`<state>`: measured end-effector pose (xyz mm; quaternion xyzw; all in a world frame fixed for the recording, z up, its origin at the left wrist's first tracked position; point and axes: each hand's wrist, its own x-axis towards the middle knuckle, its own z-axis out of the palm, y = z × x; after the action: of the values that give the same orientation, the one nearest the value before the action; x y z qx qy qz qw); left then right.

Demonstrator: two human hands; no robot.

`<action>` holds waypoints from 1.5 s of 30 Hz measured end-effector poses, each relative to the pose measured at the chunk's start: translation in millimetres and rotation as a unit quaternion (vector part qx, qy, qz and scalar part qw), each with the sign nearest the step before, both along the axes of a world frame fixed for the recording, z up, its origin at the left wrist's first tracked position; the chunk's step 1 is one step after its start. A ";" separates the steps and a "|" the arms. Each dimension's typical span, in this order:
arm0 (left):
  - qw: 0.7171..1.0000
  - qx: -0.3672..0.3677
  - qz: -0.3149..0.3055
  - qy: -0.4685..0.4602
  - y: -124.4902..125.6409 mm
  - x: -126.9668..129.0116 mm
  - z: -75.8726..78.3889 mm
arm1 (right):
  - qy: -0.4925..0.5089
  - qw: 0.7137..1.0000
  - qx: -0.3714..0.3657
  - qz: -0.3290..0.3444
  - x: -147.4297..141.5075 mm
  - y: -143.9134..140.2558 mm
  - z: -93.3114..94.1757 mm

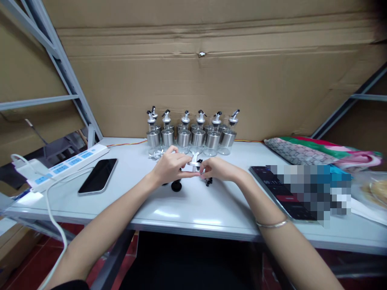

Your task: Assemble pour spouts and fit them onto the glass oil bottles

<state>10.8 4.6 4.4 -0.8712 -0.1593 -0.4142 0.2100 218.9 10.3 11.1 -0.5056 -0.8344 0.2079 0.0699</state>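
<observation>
Both hands, the left hand (169, 166) and the right hand (218, 169), together grasped a small white spout (193, 163) just in front of the bottles (190, 135); a black cap (176, 186) lay nearer than the bottles.

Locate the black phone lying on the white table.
In the head view the black phone lies screen-up on the table's left side, just in front of the white power strip, left of the left hand.

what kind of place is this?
Probably a small assembly or packing bench in a storeroom: cardboard sheets line the wall, metal shelving flanks the white table, and identical dispenser bottles stand in rows behind both hands.
</observation>
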 end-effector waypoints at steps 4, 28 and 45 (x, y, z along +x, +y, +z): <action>1.000 -0.003 -0.004 0.002 -0.4 -0.1 0.1 | 0.002 1.000 0.000 -0.010 -1.5 -0.1 -0.8; 0.999 -0.043 0.012 0.023 -3.1 -0.2 -1.1 | 0.028 0.998 0.048 0.027 -3.3 0.0 -4.7; 1.000 -0.030 -0.005 0.008 -1.3 0.1 -2.2 | 0.559 0.828 -0.026 -0.032 -6.3 -8.7 13.7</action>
<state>10.9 3.4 2.2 -0.8813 -0.1654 -0.4030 0.1832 212.6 1.6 24.9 -0.3311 -0.6304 0.4745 0.5176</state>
